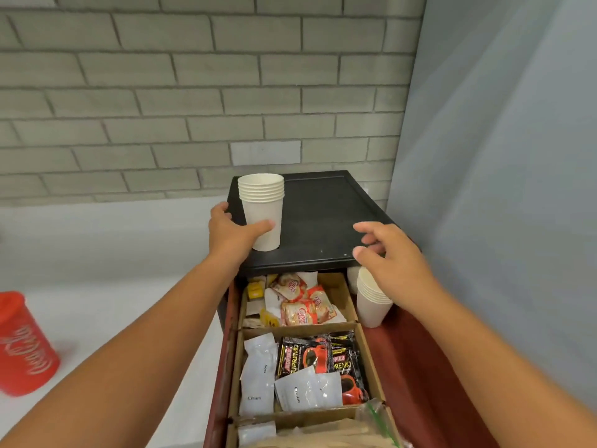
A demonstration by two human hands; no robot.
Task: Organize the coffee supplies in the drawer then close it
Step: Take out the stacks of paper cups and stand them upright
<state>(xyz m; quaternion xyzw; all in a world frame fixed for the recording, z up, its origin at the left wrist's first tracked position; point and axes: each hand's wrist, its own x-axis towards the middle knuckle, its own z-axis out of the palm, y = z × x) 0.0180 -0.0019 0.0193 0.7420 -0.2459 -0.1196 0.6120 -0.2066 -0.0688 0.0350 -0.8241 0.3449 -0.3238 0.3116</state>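
Observation:
A black drawer unit (326,218) stands against the brick wall with its red drawer (416,367) pulled out toward me. On its top stands a stack of white paper cups (263,205), and my left hand (232,234) grips the stack's lower part. My right hand (391,253) hovers open over the unit's front right corner, just above a second stack of cups (371,299) lying tilted in the drawer's right side. Cardboard dividers hold creamer sachets (300,302) at the back, and black coffee sachets (323,354) with white cream packets (258,376) in the middle.
A red plastic cup (22,344) stands on the white counter at the far left. A grey wall or panel (500,189) closes the right side. Brown paper items and a clear bag (374,421) fill the drawer's nearest compartment.

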